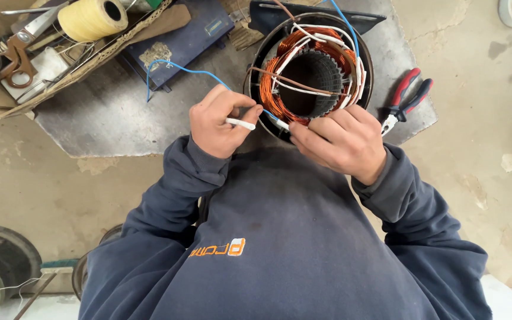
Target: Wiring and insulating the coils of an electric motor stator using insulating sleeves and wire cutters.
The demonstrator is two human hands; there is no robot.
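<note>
Two hands meet at the near rim of the motor stator (pixel 310 74), which sits on a grey slab (pixel 108 118) laid on the floor, toward the slab's right edge. We pinch a short white sleeve (pixel 241 124) between thumb and forefinger of our left hand (pixel 217 121), the other fingers curled in, and the blue wire (pixel 179 68) loops away from that hand toward the slab's far left. Our right hand (pixel 342 142) closes its fingertips on a second white-sleeved lead (pixel 281 124) right at the stator's near edge; how tightly, we cannot tell.

We judge the sleeve as light, soft and a little slick, so a fingertip pinch near its end suits it best. The blue wire looks thin and springy; it holds its curl and would likely flick back if let go. The copper windings (pixel 280 101) are enamelled and easily scratched, so we would keep our grip on the sleeved leads and not on the bare coils. The stator itself looks heavy and stiff, steady enough to stay put under a light pull.

Red-handled pliers (pixel 404 101) lie just beside the stator at the slab's right edge. A cardboard tray (pixel 90 59) with scissors (pixel 13 56) and a spool of yellow cord (pixel 90 18) sits at the far left corner.
</note>
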